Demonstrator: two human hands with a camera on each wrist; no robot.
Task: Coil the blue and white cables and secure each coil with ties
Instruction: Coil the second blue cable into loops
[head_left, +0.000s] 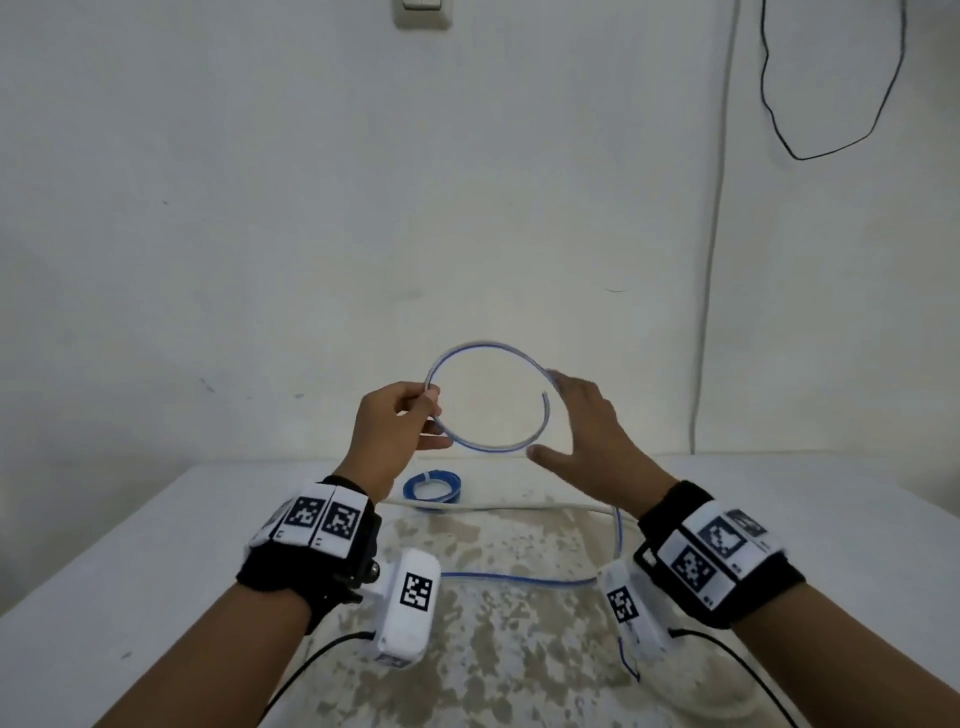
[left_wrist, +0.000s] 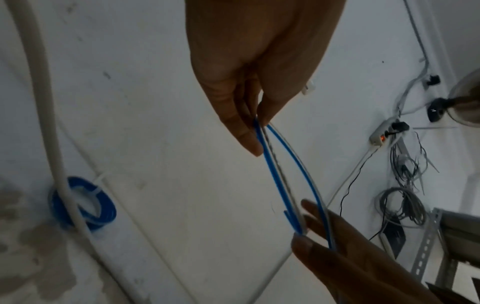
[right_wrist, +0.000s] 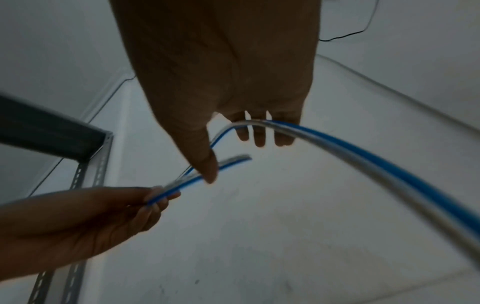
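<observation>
A flat blue and white cable (head_left: 488, 345) forms one loop in the air above the table (head_left: 130, 545). My left hand (head_left: 434, 410) pinches the loop's left side between thumb and fingers (left_wrist: 244, 131). My right hand (head_left: 563, 415) is spread with straight fingers (right_wrist: 259, 135), and the loop's right side runs across them. The cable's cut end (right_wrist: 246, 158) sticks up free inside the loop. From my right hand the cable hangs down and trails over the table (head_left: 519, 578). A blue coil (head_left: 434, 486) with a white tie lies at the back of the table.
A thick white cable (head_left: 493, 506) crosses the table beside the blue coil (left_wrist: 83, 203). The wall stands close behind, with a black wire (head_left: 779, 119). A metal shelf frame (right_wrist: 85, 164), a power strip (left_wrist: 381, 135) and tangled wires (left_wrist: 405, 185) are off to the sides.
</observation>
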